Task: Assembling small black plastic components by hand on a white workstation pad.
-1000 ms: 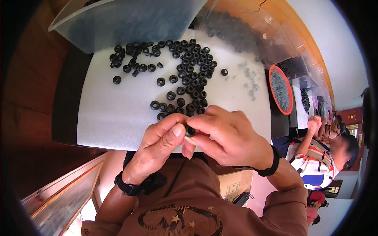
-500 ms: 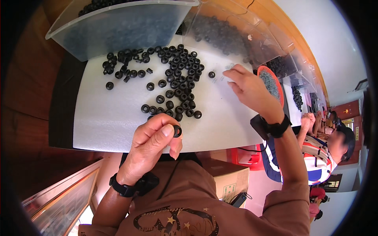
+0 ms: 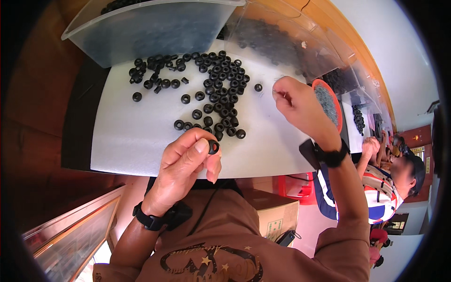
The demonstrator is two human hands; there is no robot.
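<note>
Between the thumb and fingers of my left hand (image 3: 181,162) is a black rubber ring (image 3: 213,147), its hole facing up and showing a bit of orange-red. My right hand (image 3: 297,101) is closed in a pinch just above the white sheet; a tiny pale sliver shows at the fingers, too small to name. A single black ring (image 3: 258,87) lies just left of that hand, with a few thin pale pieces (image 3: 261,94) beside it. Many similar rings (image 3: 221,84) are spread in a loose pile beyond my left hand.
A large translucent bin (image 3: 155,35) of black parts stands at the far left, and a clear bin (image 3: 282,37) behind. To the right is an orange bowl (image 3: 339,113) of small grey metal pieces. Another person (image 3: 385,183) sits at the right. A cardboard box (image 3: 277,218) stands below the table edge.
My right hand's fingers, stretched toward the thin pale pieces before, are now drawn together in a pinch. My left hand keeps the ring. The view has shifted slightly.
</note>
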